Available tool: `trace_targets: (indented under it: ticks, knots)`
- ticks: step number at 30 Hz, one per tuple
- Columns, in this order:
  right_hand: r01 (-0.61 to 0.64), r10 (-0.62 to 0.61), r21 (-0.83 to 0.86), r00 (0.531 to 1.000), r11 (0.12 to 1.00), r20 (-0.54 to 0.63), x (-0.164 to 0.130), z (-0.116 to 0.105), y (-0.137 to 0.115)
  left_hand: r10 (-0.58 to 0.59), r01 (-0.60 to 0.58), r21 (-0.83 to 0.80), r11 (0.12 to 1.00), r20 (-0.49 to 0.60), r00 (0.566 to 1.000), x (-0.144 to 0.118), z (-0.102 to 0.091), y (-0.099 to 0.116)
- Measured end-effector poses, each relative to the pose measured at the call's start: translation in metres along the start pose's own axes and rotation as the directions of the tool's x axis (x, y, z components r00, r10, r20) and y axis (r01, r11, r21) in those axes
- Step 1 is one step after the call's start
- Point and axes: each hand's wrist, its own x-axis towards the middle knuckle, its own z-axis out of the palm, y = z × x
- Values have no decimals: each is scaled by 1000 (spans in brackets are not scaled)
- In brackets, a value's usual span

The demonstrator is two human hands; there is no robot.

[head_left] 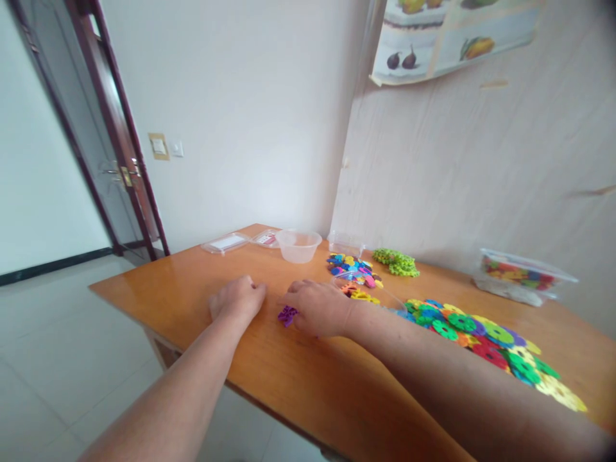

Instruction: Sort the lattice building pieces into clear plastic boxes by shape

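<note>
Smooth, glossy wooden tabletop [298, 362], frosted plastic bowl [298, 249], plastic pieces [287, 314]

Beyond the far edge of the orange-brown wooden surface [180, 276], we see a plain white wall [240, 115] meeting a faintly streaked pale wall [447, 160] where a fruit poster [433, 48] hangs. Past the surface's left corner, we find light floor tiles [48, 346], a dark skirting [55, 266], a brass-coloured door handle [126, 176] and two wall plates [158, 146], all in soft, even light.
</note>
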Motion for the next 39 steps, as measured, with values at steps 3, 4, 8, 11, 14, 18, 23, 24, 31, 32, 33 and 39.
trace_targets:
  ticks: [3, 4, 8, 11, 14, 18, 23, 24, 31, 32, 33, 39]
  knots:
    - [33, -33, -23, 999, 999, 18, 5, 7, -1, 3, -3, 1, 1000, 2, 1000, 0, 0, 0]
    - [36, -35, -27, 999, 999, 19, 6, 9, -1, 5, -5, 1, 1000, 2, 1000, 0, -1, 0]
    - [23, -23, -40, 1000, 999, -12, 5, 12, 0, 6, -6, 0, 1000, 6, 1000, 0, -1, 0]
    - [-26, 24, -25, 997, 999, -70, -3, 5, 2, 7, -7, -4, 1000, 1, 1000, 0, -1, 0]
    - [-108, 126, 105, 974, 989, -187, -18, -2, 3, 18, -18, -11, 1000, 2, 1000, -1, -2, 0]
    - [-119, 262, 420, 917, 900, -301, -50, 2, -3, 31, -31, -23, 999, 9, 999, -4, -4, 0]
    - [-127, 401, 691, 881, 712, -251, -97, 30, -9, 18, -17, -30, 999, 13, 1000, -5, -5, 1]
    - [-148, 415, 701, 881, 698, -228, -105, 36, -9, 17, -17, -29, 999, 13, 1000, -5, -4, 1]
    - [-340, 459, 498, 878, 797, -136, -141, 35, -12, 5, -4, -36, 999, 16, 1000, -5, -5, 1]
    - [-349, 457, 468, 878, 812, -139, -141, 33, -12, 9, -8, -38, 999, 13, 1000, -5, -5, 1]
    - [-360, 458, 443, 879, 821, -135, -142, 31, -13, 12, -12, -40, 999, 11, 1000, -5, -6, 1]
    - [-459, 491, 328, 871, 826, -18, -133, 30, -15, 15, -15, -51, 999, 12, 1000, -3, -4, 0]
